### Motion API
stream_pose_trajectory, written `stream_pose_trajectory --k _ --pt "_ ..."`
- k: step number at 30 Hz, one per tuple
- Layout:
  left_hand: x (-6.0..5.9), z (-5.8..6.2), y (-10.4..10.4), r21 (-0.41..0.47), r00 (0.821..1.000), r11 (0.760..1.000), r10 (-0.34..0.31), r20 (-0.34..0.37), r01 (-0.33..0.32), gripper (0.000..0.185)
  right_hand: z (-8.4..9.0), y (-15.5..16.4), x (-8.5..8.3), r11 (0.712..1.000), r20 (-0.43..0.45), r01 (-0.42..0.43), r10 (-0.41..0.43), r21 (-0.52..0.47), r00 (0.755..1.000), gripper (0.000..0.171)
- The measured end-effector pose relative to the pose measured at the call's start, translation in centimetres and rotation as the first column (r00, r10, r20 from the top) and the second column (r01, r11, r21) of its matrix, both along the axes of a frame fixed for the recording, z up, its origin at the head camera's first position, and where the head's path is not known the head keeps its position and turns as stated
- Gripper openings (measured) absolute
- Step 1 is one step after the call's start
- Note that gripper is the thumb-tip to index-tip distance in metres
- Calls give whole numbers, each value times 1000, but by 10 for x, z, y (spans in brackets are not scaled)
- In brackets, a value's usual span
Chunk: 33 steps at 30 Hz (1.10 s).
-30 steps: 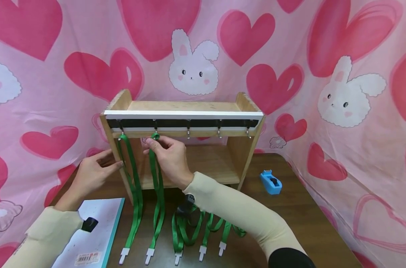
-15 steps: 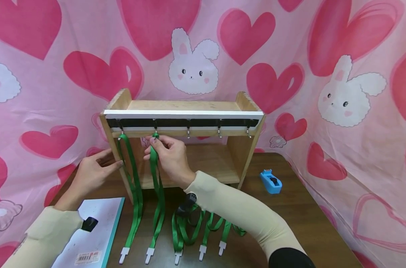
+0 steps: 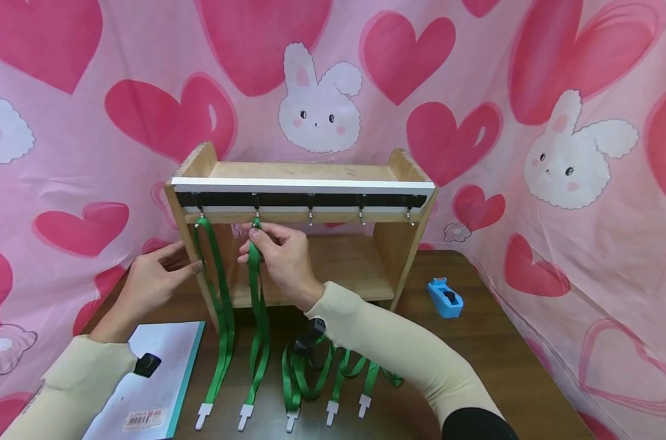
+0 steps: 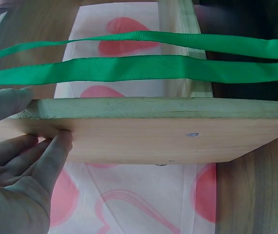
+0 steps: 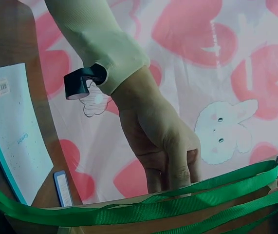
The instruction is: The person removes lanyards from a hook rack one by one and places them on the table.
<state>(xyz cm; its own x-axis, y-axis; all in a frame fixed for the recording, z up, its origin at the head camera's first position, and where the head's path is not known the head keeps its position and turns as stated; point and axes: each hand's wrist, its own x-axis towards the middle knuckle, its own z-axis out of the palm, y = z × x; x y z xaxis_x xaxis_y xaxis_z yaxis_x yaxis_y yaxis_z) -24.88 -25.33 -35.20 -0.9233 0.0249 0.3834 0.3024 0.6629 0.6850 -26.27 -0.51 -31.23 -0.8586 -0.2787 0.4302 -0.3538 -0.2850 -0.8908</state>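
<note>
A small wooden shelf (image 3: pixel 302 174) stands on the table with a row of metal hooks (image 3: pixel 310 215) under its top. One green lanyard (image 3: pixel 221 305) hangs from the leftmost hook. My right hand (image 3: pixel 280 256) pinches the top of a second green lanyard (image 3: pixel 258 318) at the second hook (image 3: pixel 255 214). My left hand (image 3: pixel 151 281) rests with straight fingers against the shelf's left side panel (image 4: pixel 143 131). Several more green lanyards (image 3: pixel 322 373) lie bunched on the table under my right forearm. The lanyard straps (image 5: pixel 177 204) cross the right wrist view.
A white and teal notepad (image 3: pixel 146 391) lies at the front left. A blue tape dispenser (image 3: pixel 444 298) sits to the right of the shelf. Pink heart and bunny cloth (image 3: pixel 316 98) hangs behind and on both sides. Dark table (image 3: pixel 503 354) extends right.
My right hand has shifted slightly, with the second lanyard's loop raised to the hook. The left hand has stayed on the shelf side.
</note>
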Motion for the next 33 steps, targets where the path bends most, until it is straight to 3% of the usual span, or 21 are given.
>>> stream_pose_trajectory --k 15,33 --pt "1 -1 0 -4 1000 1000 -6 -14 6 60 -6 1 15 999 -153 -36 36 2 988 25" --pt "0 -1 0 -10 999 1000 4 -36 -5 59 -51 7 36 984 3 -164 164 70 986 31"
